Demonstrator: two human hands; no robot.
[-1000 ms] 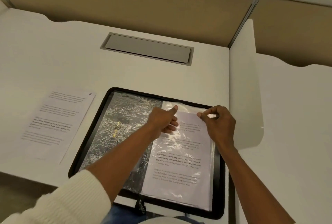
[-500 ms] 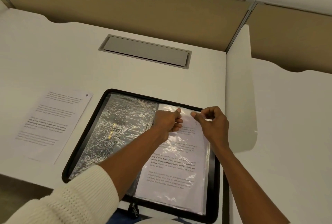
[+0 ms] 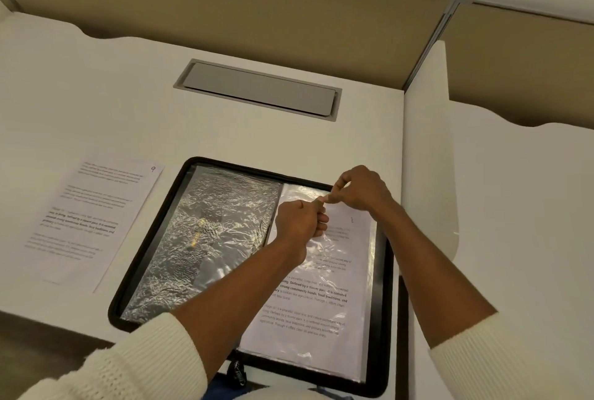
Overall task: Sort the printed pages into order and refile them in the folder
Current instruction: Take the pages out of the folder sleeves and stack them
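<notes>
Two long sleeves of cream-white knit are worn, seen over the near edge of the tabletop. The left sleeve is made in a coarse, ribbed stitch and ends near the elbow. The right sleeve is of the same yarn, with a softer, fuzzier surface at its end. Both forearms are left uncovered from the sleeve ends to the left grip and the right grip. A strip of blue cloth is seen at the near edge between the arms; its garment cannot be told.
</notes>
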